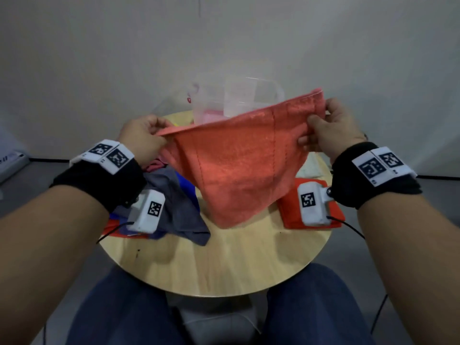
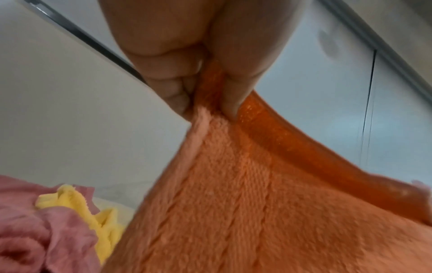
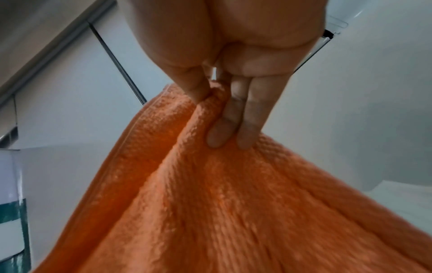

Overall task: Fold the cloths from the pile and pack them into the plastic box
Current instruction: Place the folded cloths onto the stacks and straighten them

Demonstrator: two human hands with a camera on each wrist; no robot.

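Note:
I hold an orange terry cloth (image 1: pixel 239 165) up in the air over the round wooden table (image 1: pixel 224 265). My left hand (image 1: pixel 146 135) pinches its left top corner, thumb against curled fingers (image 2: pixel 177 86) in the left wrist view. My right hand (image 1: pixel 328 128) pinches the right top corner, and two fingers (image 3: pixel 233 118) lie along the orange cloth (image 3: pixel 233 203). The cloth (image 2: pixel 257 203) sags between the hands, its lower tip just above the table. Behind it stands the clear plastic box (image 1: pixel 236 103) with something pink inside. The pile (image 1: pixel 174 195) of grey, blue and pink cloths lies at the left.
A folded red cloth (image 1: pixel 288 207) lies on the table's right side under my right wrist camera, with a pale cloth (image 1: pixel 308 168) behind it. Pink and yellow cloths (image 2: pixel 58 212) show below my left hand. My knees are under the table's near edge.

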